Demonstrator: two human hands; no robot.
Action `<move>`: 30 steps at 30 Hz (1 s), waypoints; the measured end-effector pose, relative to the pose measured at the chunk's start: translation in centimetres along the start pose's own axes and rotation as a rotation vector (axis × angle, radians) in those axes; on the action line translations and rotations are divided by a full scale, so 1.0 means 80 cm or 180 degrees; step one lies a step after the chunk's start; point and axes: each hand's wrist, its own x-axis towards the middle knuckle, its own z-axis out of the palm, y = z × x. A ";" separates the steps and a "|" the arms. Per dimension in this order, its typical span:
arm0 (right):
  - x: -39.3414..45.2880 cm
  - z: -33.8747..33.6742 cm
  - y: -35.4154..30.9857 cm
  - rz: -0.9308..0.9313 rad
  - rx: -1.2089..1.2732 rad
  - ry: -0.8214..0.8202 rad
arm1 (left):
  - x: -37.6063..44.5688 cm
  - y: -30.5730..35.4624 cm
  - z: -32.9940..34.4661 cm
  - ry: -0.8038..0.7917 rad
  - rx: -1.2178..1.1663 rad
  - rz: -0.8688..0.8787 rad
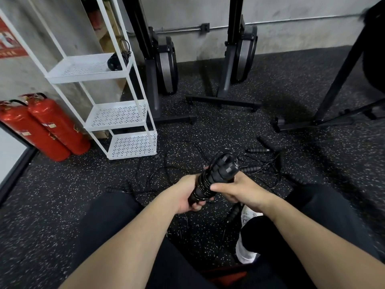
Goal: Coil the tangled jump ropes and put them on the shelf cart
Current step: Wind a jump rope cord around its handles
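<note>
Two red fire extinguishers (48, 130) lean at the far left beside a white shelf cart (116, 113), whose upper tray carries one coiled jump rope (116, 61). On the speckled floor (62, 195) just right of the cart, tangled ropes (166, 174) sprawl with loose handles. At center, a person's left hand (187, 197) grips the lower end of a bundled pair of black handles (216, 178) wound with cord, fingers curled round it; the right hand (237, 190) wraps the upper part, thumb across. Rowing machines (239, 53) stand upright against the wall behind.
</note>
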 end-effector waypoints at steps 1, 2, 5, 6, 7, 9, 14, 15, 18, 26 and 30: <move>-0.002 0.002 -0.003 -0.0001 -0.0058 0.0080 | 0.001 -0.001 0.002 0.0239 0.0001 0.0144; -0.002 0.002 -0.003 -0.0032 -0.0112 0.0159 | 0.002 -0.002 0.005 0.0475 -0.0009 0.0280; -0.004 0.006 -0.010 -0.0080 -0.0188 0.0361 | 0.007 -0.001 0.010 0.1008 -0.0100 0.0657; -0.003 0.006 -0.010 -0.0112 -0.0228 0.0398 | 0.008 0.002 0.010 0.1158 -0.0171 0.0757; -0.004 0.009 -0.012 -0.0120 -0.0266 0.0464 | 0.009 0.004 0.010 0.1284 -0.0243 0.0836; -0.004 0.010 -0.012 -0.0172 -0.0296 0.0566 | 0.010 0.005 0.011 0.1412 -0.0329 0.0925; -0.001 0.012 -0.008 -0.0102 -0.0232 0.0664 | 0.003 0.001 0.014 0.1019 -0.0333 0.0827; 0.000 0.013 -0.009 -0.0031 -0.0170 0.0749 | 0.003 0.001 0.015 0.0987 -0.0176 0.0867; 0.005 0.011 -0.003 0.0220 0.0207 0.1128 | 0.003 -0.005 0.018 0.0962 0.0441 0.1501; 0.008 0.008 -0.001 0.0436 0.0947 0.1478 | -0.002 -0.008 0.019 0.0569 0.1469 0.2391; 0.009 -0.004 -0.002 0.0464 0.1117 0.1544 | 0.008 0.001 -0.015 0.0316 0.1727 0.1971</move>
